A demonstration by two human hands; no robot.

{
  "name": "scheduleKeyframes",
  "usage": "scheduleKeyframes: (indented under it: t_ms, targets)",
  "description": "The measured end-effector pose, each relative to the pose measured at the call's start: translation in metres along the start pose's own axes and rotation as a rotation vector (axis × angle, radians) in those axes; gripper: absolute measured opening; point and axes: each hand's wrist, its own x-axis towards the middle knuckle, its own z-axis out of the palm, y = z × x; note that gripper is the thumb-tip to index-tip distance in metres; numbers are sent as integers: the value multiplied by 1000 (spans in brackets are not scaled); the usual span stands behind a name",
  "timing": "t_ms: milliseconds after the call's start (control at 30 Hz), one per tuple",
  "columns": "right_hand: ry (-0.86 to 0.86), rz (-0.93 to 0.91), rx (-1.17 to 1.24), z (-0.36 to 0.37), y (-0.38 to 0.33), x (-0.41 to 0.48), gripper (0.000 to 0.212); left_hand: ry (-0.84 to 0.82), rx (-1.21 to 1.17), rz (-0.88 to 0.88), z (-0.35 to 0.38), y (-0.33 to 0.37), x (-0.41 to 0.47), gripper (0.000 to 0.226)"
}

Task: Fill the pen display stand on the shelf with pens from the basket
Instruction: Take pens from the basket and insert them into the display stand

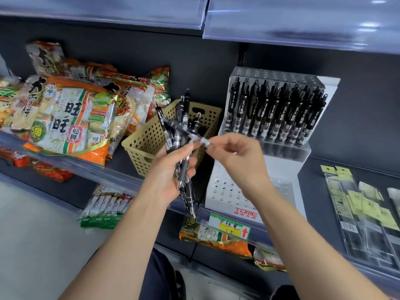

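Observation:
My left hand [173, 169] grips a bundle of several black pens [183, 131] upright in front of the tan perforated basket [147, 139]. My right hand [236, 154] pinches the clear tip end of one pen [201, 140] lying crosswise over that bundle. The clear stepped pen display stand [279, 156] sits to the right on the shelf. Its upper tiers hold several rows of black pens [277, 111]. Open holes show in its lower front tier [225, 189]. A few more pens lie inside the basket.
Snack bags [69, 118] are piled left of the basket. Flat packaged goods [365, 213] lie right of the stand. A price label [229, 228] hangs on the shelf edge. More snack packs [104, 206] sit on the shelf below. An upper shelf edge [303, 24] overhangs.

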Motion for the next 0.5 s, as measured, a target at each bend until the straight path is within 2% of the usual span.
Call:
scheduleKeyframes:
  t_ms: [67,133,233,300,400,500]
  targets:
    - [-103,63,-17,2,1,-2,3,8,15,12,4,-1,-1,44]
    - [-177,98,-26,-2,0,-2,10,1,48,13,8,-2,-2,43]
    - [-252,108,-75,-11,-3,0,22,-20,106,8,11,-3,-4,28]
    - [-177,60,-54,-14,-4,1,24,-18,136,-10,12,-2,-5,24]
    - [-29,-46,26,-18,-5,5,14,-75,215,-27,15,-4,-8,29]
    - [-34,-55,18,-21,-7,7,6,-131,261,-36,18,-6,-9,32]
